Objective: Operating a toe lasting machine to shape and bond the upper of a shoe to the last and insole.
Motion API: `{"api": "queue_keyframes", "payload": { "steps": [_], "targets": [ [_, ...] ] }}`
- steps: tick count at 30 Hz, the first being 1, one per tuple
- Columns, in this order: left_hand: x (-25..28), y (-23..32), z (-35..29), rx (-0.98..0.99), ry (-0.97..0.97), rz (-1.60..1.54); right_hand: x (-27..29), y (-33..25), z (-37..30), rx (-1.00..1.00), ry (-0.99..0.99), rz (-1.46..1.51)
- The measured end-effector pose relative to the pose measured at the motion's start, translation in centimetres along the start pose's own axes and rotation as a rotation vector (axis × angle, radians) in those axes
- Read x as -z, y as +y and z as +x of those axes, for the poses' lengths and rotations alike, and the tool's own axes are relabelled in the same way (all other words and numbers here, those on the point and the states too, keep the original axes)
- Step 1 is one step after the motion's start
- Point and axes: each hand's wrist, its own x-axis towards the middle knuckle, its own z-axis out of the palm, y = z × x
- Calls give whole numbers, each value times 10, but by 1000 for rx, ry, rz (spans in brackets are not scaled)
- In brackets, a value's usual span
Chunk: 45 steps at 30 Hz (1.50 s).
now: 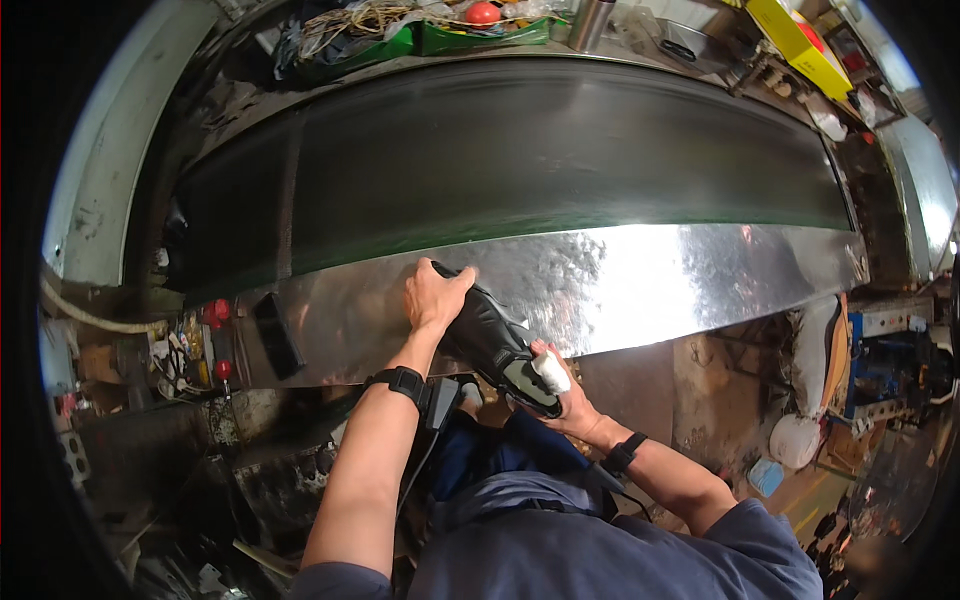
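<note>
In front of me, over the near edge of the shiny metal ledge [530, 280], I hold a black leather shoe upper [480, 325] that seems to sit on a grey-green last. It lies slanted, one end up to the left and the other down toward my right side. My left hand [435, 298] is closed round its far end. At the near end, my right hand [568, 395] grips it from the side, with white wrapping [551, 371] around a finger or thumb. The underside is hidden. A flat black phone-like object [278, 335] rests on the ledge left of my left hand.
Beyond the ledge runs a wide dark belt [560, 150]. Behind it are a green-edged tray [435, 42] of cords, a metal cup [591, 25] and a yellow box [800, 45]. Red knobs [216, 312] stand at the ledge's left end. A white sack [795, 440] sits at right.
</note>
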Motion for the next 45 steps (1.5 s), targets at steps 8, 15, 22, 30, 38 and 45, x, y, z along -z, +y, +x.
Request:
{"api": "queue_keyframes", "payload": {
  "steps": [8,15,22,30,38,45],
  "targets": [
    [46,-48,-27,31,192,-380,13,-47,19,-80,-195,263],
    [159,-101,-139,-69,468,-611,-18,-165,123,-885,-508,600],
    [257,-214,-297,143,882,-688,-163,-262,85,-367,-801,504],
    [355,-398,-489,320,1289,-1109,-378,-367,-22,-341,-1070,666],
    [319,-457,-567,-19,1413,-1851,-518,-421,-77,-450,-1107,857],
    [336,-503,-557,146,1307,-2076,-601,-434,-82,-468,-1153,887]
  ]
}}
